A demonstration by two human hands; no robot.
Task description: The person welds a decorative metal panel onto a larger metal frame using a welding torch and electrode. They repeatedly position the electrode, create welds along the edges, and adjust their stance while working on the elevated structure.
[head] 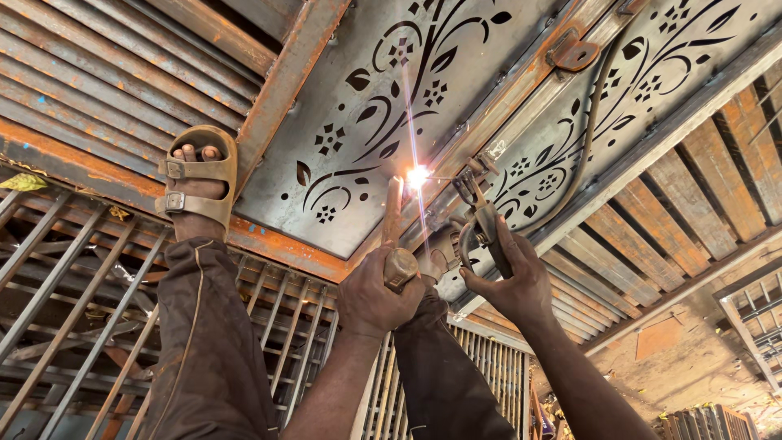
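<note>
Nearest the camera, two bare forearms reach forward between two legs in dark brown trousers. The left hand (381, 292) has its grip clamped around the wooden handle of a hammer (397, 244), which stands nearly upright with its head end hidden in the fist. Just beside it, the right hand (511, 281) has its grip clamped on a welding holder (482, 224), tilted toward the left; a thin rod (446, 178) runs from the holder's tip to a bright white spark (418, 176). A dark cable (588, 138) curves away from the holder toward the far edge of the gate.

The spark sits on a rusty steel bar (481, 130) that runs diagonally between two grey panels (358, 122) cut with flower and leaf patterns. A foot in a tan sandal (198, 183) presses on the gate's frame (277, 90) at the left edge of the near panel. Rusty slats (106, 73) fill the gate's far left corner, and more slats (700, 187) lie along its right side.
</note>
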